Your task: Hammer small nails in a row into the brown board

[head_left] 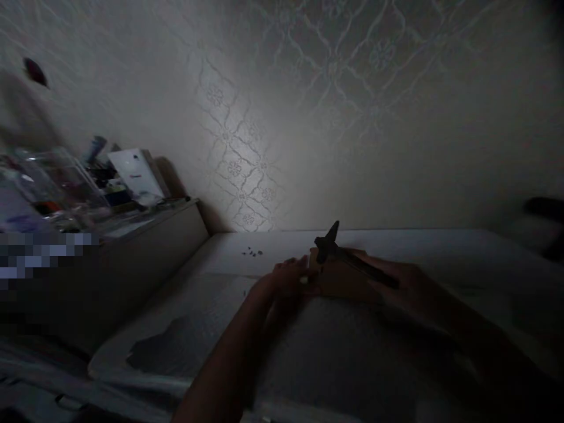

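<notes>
Pinning brown card [339,282] flat with left hand [288,276] at nine o'clock; right hand [396,285] grips dark scissors [348,255], steadying them.

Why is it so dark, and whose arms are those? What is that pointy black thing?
The picture comes from a camera worn on a person's head, so you look down at their own two arms. The room is dim, which is why it is hard to see. The left hand and the right hand meet over a white table by a patterned wall. Between them is a brown, flat piece, maybe cardboard. The right hand holds a dark pointed tool; what kind it is, I cannot tell. Tiny dark bits lie on the table. A cluttered shelf is on the left.
</notes>
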